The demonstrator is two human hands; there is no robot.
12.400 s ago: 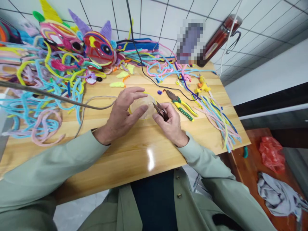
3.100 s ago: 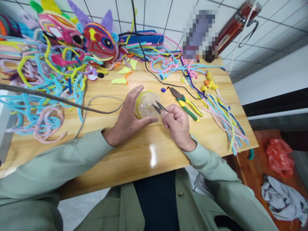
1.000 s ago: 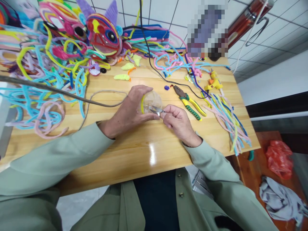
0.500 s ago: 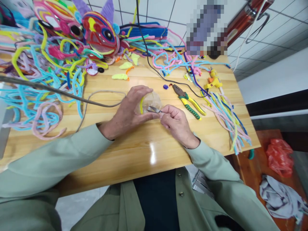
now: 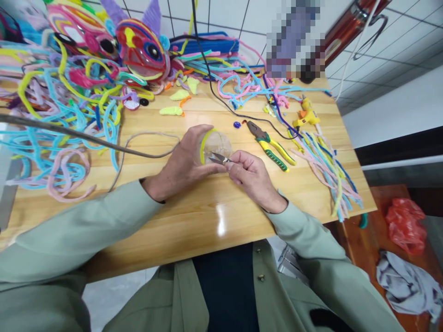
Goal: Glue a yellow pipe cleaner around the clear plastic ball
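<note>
My left hand (image 5: 187,154) is wrapped round a clear round plastic piece (image 5: 221,141), its thumb stretched along the near side. A yellow pipe cleaner (image 5: 204,145) curves along the left part of this piece. In my right hand (image 5: 248,173) is a pair of small scissors (image 5: 218,158), pinched between thumb and fingers. The metal blades point left and stand slightly apart, over the near part of the plastic piece; whether they touch it I cannot tell. The handles are hidden in my fingers. Both hands are close together above the wooden table (image 5: 187,221).
Pliers (image 5: 266,143) and a yellow glue gun (image 5: 306,115) lie right of my hands. Pipe cleaners (image 5: 328,170) are bunched at the right; a large tangle (image 5: 62,120) fills the left. A decorated mask (image 5: 143,50) stands behind. A dark cable (image 5: 79,136) crosses the left foreground.
The plastic piece has turned a little, so more of the yellow pipe cleaner shows. The scissors have shifted slightly left, with their blades a bit further apart.
</note>
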